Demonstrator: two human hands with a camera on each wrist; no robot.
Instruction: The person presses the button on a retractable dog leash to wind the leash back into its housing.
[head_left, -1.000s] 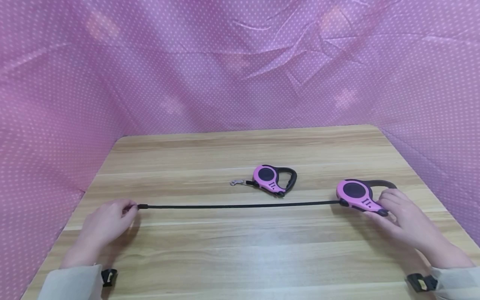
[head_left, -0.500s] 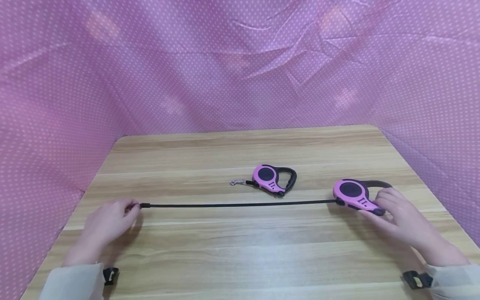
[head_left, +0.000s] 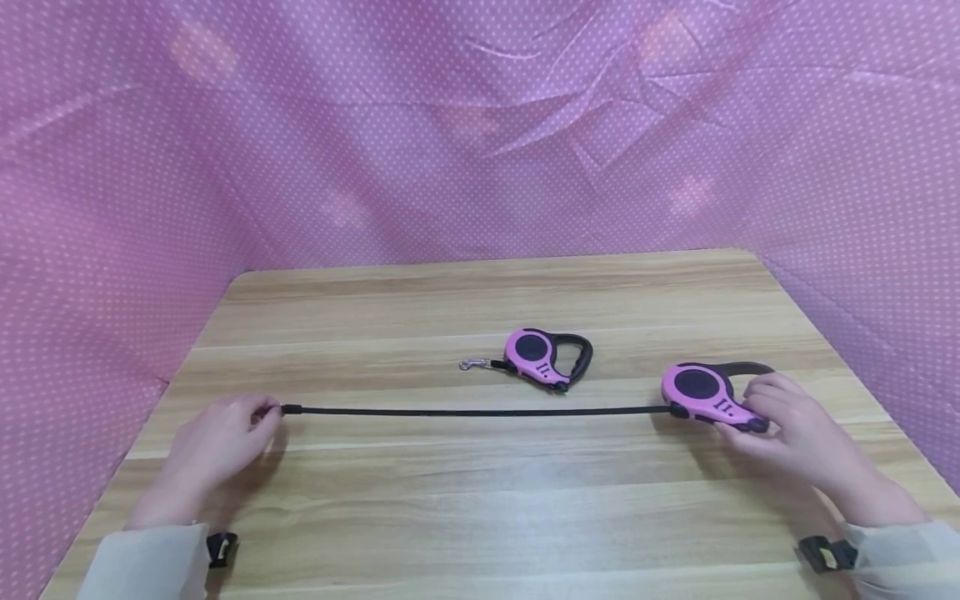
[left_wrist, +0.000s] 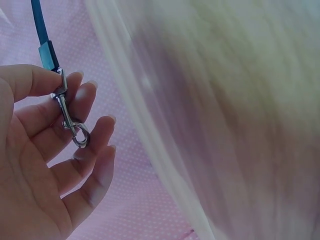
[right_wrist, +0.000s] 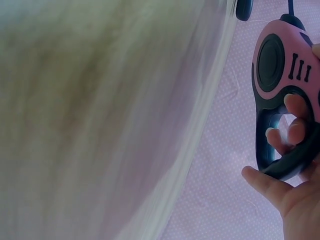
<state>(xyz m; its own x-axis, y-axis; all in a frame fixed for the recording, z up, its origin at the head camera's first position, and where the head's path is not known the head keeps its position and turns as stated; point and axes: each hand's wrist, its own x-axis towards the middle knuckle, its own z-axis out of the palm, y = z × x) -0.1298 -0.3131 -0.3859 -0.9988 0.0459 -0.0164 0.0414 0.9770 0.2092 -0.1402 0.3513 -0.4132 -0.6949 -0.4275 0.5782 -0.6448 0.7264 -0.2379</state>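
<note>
On the right side of the table, my right hand (head_left: 813, 442) holds a pink and black retractable dog leash (head_left: 697, 385). In the right wrist view, fingers pass through its black handle (right_wrist: 262, 135). A black strap (head_left: 480, 412) runs leftward from the casing, nearly straight, across to my left hand (head_left: 225, 437). There the thumb and a finger pinch the top of a metal snap hook (left_wrist: 67, 110), whose lower end hangs by the other fingers. A second, similar leash (head_left: 532, 350) lies on the table behind the strap, its hook (head_left: 474, 364) pointing left, touched by neither hand.
The wood-grain table (head_left: 480, 517) has rounded back corners. Pink dotted cloth (head_left: 450, 150) hangs behind it and along both sides. Black wrist devices (head_left: 825, 553) sit at the sleeve cuffs. Most of each wrist view is a blurred, pale surface.
My right hand has shifted a little to the left with the leash casing, and my left hand slightly to the right. The drawn-out strap spans a shorter distance. The second leash has stayed put.
</note>
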